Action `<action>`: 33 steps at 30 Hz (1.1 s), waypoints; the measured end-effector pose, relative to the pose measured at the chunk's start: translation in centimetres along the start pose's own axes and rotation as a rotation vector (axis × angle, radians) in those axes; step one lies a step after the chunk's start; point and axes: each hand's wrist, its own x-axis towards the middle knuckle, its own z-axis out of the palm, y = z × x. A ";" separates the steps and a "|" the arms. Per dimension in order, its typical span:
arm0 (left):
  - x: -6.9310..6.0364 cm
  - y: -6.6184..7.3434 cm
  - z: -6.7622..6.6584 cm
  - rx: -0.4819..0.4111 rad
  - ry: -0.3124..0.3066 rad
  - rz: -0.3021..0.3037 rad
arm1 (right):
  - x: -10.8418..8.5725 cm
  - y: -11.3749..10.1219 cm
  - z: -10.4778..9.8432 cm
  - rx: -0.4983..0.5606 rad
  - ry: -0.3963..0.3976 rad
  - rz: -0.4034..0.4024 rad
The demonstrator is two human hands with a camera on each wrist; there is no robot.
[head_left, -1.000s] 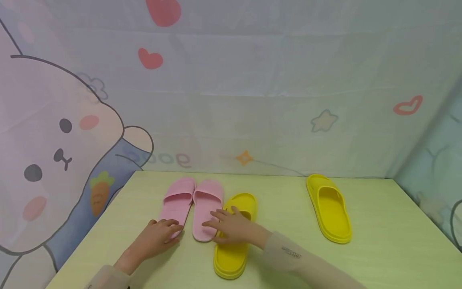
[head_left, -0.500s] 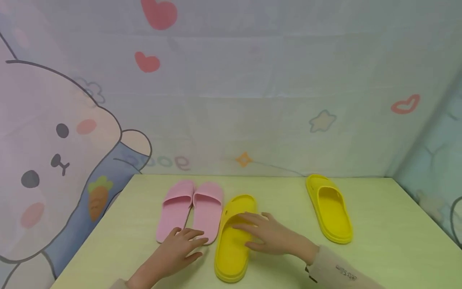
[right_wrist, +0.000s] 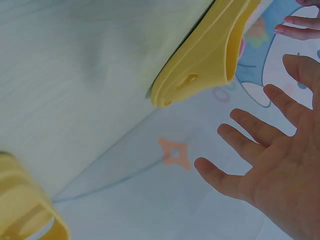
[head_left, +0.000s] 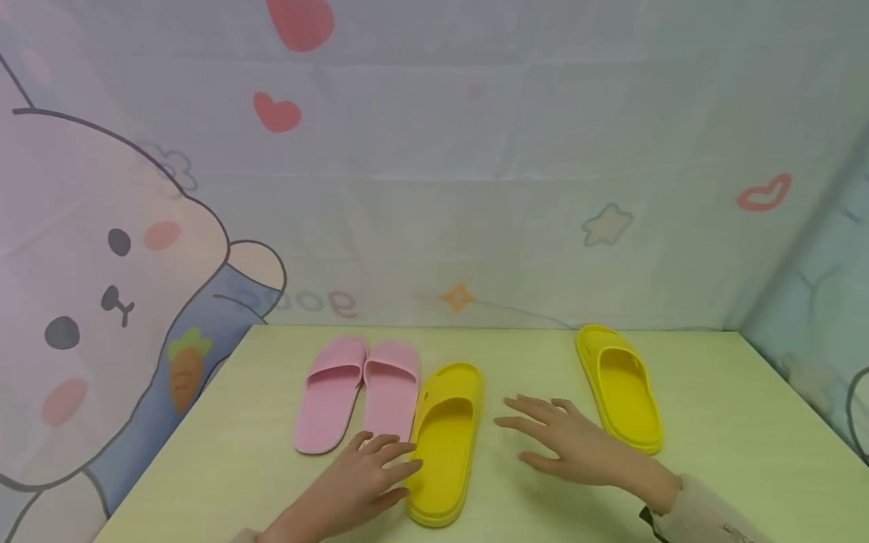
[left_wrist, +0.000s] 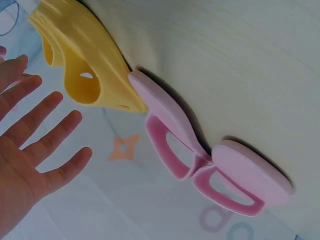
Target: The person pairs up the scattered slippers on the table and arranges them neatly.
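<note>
Two pink slippers, the left one (head_left: pixel 328 411) and the right one (head_left: pixel 388 403), lie side by side on the table, toes toward the back. Close to their right sits a yellow slipper (head_left: pixel 444 445), tilted slightly. Over its lower left edge my left hand (head_left: pixel 360 483) hovers with fingers spread, holding nothing; the left wrist view shows the bare palm (left_wrist: pixel 25 155). My right hand (head_left: pixel 577 445), fingers extended and apart, hangs between that slipper and a second yellow slipper (head_left: pixel 621 392) farther right. In the right wrist view its palm (right_wrist: pixel 285 175) holds nothing.
The pale table (head_left: pixel 529 362) ends at a printed cloth backdrop (head_left: pixel 434 151) with a cartoon animal on the left. A dark cable (head_left: pixel 853 415) curves at the right edge, beyond the tabletop.
My right hand has left the nearer yellow slipper and moved right toward the other one. My left hand has shifted right, from the pink slippers to the nearer yellow slipper's edge.
</note>
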 end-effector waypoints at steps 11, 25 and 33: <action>1.1 1.9 0.9 0.022 -0.026 0.145 | -4.8 2.3 -0.3 -0.136 0.071 0.085; 1.4 2.6 1.9 0.122 -0.115 0.200 | -10.5 7.5 1.4 -0.359 0.163 0.182; 1.3 2.5 2.1 0.148 -0.117 0.226 | -11.9 9.1 1.6 -0.369 0.146 0.185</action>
